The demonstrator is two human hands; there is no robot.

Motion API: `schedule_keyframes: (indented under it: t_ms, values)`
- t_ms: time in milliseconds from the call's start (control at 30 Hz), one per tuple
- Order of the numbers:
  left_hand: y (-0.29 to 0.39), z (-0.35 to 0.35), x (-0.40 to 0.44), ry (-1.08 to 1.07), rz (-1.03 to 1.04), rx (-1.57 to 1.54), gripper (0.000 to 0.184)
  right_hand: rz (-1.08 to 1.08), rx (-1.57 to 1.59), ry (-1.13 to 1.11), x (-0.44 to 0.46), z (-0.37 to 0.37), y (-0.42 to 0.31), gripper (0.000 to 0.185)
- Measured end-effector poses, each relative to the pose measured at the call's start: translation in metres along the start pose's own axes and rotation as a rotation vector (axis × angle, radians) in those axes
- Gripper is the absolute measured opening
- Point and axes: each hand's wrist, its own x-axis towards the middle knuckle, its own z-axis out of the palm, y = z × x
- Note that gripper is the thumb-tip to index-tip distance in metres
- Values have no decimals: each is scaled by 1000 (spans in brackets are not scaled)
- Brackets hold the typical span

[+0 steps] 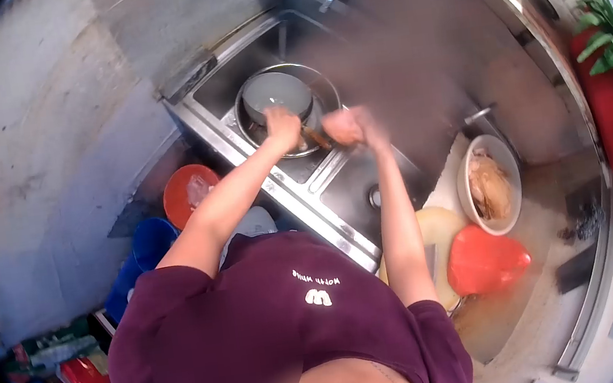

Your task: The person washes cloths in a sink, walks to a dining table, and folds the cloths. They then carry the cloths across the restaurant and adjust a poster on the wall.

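The metal sink has open room in its right basin. A round pan sits left, holding a grey bowl. The left hand is at the bowl's edge; the right hand is blurry. I can't tell their fingers' state. Small white chest letters seem to say "WORTH WHILE".

Shiny metal basin, satin-looking metal sink, matt cloth shirt, smooth orange plastic tub

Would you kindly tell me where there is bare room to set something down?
The sink basin looks bare around the drain, between the metal divider and the cutting board, which a red object crowds. The metal bowl is crowded by a grey bowl and the left hand.
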Motion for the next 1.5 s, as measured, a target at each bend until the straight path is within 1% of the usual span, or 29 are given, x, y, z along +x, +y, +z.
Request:
schedule_keyframes:
  t_ms: [33, 67, 100, 167, 200, 233, 300, 367, 433, 467, 500, 533, 567, 600, 633, 700, 767, 800, 833, 967, 1067, 1133, 1167, 1233, 1267, 1333, 1367, 1433, 1500]
  values:
    - [4, 8, -30, 437, 215, 279, 30, -107, -177, 47, -8, 4, 10, 23]
    - [9, 3, -41, 140, 175, -304, 35, -204, -359, 113, -15, 7, 20, 23]
    - [7, 7, -48, 70, 239, -456, 48, 127, 207, -22, -41, 18, -10, 26]
    - [21, -18, -83, 116, 196, -518, 59, 78, 258, -97, -64, 42, -32, 27]
    - [9, 1, -75, 21, 177, -885, 65, 129, 255, -119, -73, 61, -51, 26]
    - [1, -17, -77, -332, 94, -1094, 64, -38, 212, -266, -81, 78, -62, 27]
    - [-8, -38, -110, -298, -256, -1456, 64, -82, 103, -353, -100, 112, -77, 28]
    - [-26, -29, -137, 90, -357, -1412, 66, -125, 35, -462, -117, 139, -82, 31]
    - [-29, -48, -182, 516, -82, -1427, 57, -117, -53, -592, -133, 169, -63, 36]
    - [-41, -48, -197, 621, 2, -1395, 41, 206, -101, -814, -152, 178, -82, 42]
    - [-58, -46, -213, 725, 89, -1345, 28, 180, -274, -912, -143, 196, -46, 44]
    - [-70, -45, -234, 756, 86, -1301, 25, 4, -268, -899, -153, 215, -34, 42]
    - [-79, -46, -261, 786, 81, -1258, 23, -36, -122, -960, -180, 234, -40, 39]
    - [-87, -54, -297, 779, 12, -1342, 22, -125, -146, -1049, -194, 256, -38, 39]
    - [-90, -60, -333, 769, -50, -1433, 22, -106, 16, -1126, -206, 282, -20, 45]
    - [-133, -31, -397, 922, -289, -1133, 22, -172, -57, -1350, -254, 333, -31, 55]
    - [-114, -54, -460, 912, -354, -1242, 23, -235, -41, -1632, -291, 368, -44, 69]
    - [-127, -42, -504, 1041, -377, -1174, 23, -21, 38, -1887, -324, 401, -33, 84]
    - [-129, -32, -531, 1164, -392, -1098, 24, 5, 201, -2033, -359, 420, -26, 86]
    - [-81, -22, -657, 1124, -994, -1145, 39, 33, -32, -2316, -501, 444, -23, 58]
    - [-37, -24, -698, 1322, -1137, -1171, 50, 172, -131, -2477, -554, 466, 2, 48]
    - [-42, 49, -724, 1660, -1275, -959, 59, 261, -198, -2565, -590, 469, 13, 37]
    - [-34, 77, -725, 1827, -1345, -841, 63, 394, -241, -2604, -600, 468, 19, 36]
    - [10, 87, -721, 1943, -1809, -632, 68, 681, -378, -2677, -611, 468, 34, 33]
    - [38, 90, -714, 2010, -2057, -515, 70, 722, -488, -2706, -615, 462, 30, 42]
    - [109, 79, -691, 1677, -2687, 296, 60, 829, -473, -2812, -623, 459, 44, 44]
    - [148, 50, -669, 1724, -2677, 610, 51, 887, -443, -2850, -627, 453, 33, 45]
    - [213, 19, -639, 1556, -2923, 1063, 43, 1016, -536, -2978, -635, 457, 47, 45]
    - [260, -21, -635, 1096, -3099, 1520, 40, 1252, -709, -2941, -664, 467, 62, 46]
